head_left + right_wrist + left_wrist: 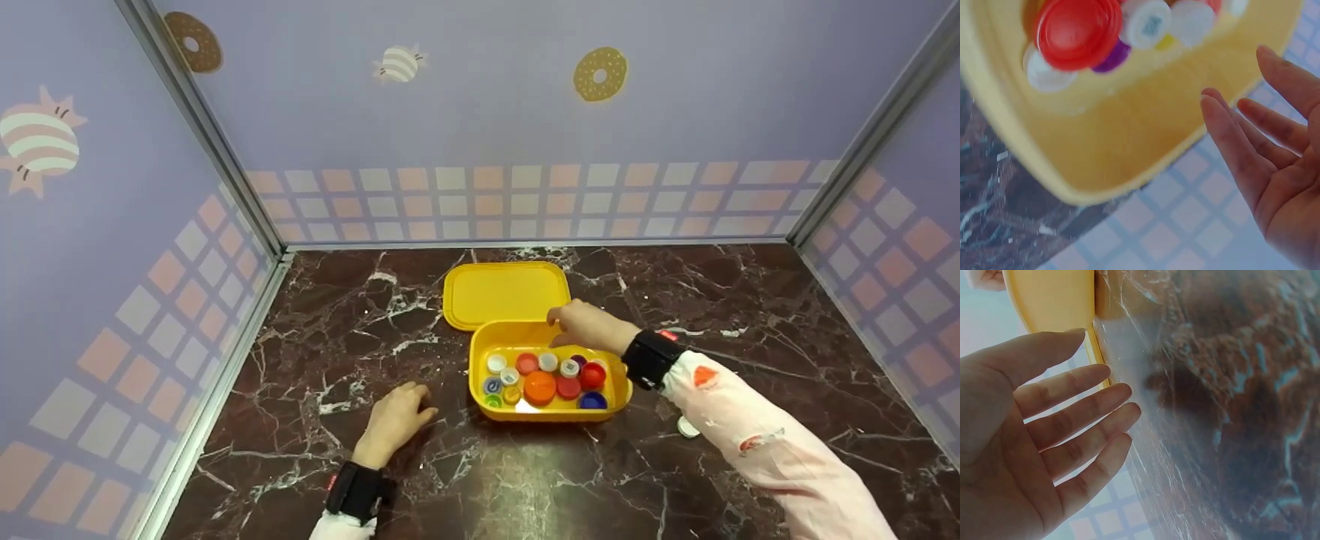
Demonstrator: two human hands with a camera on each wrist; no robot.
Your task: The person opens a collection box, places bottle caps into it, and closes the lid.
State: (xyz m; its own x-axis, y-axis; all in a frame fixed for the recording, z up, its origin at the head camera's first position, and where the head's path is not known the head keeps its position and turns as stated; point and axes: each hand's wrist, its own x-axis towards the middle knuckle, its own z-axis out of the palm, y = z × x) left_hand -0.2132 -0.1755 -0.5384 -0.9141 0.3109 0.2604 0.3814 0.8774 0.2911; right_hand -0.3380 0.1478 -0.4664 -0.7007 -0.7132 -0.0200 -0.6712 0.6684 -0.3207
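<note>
A yellow plastic box (480, 375) stands on the table, holding several bottle caps in orange, red, white, blue, purple and green. The largest is an orange cap (539, 388); a red cap (1078, 31) shows large in the right wrist view. My right hand (592, 327) hovers over the box's far side, fingers spread and holding nothing. To the left of the box, my left hand (395, 420) is low over the table, its fingers relaxed and nothing in them. Behind the box lies its yellow lid (510, 294), partly covered by the box's far rim.
One white cap (688, 427) lies on the dark marbled table (360, 300) right of the box, partly hidden by my right sleeve (772, 435). Purple panels (495, 112) with a pastel check border enclose the table at the back and both sides.
</note>
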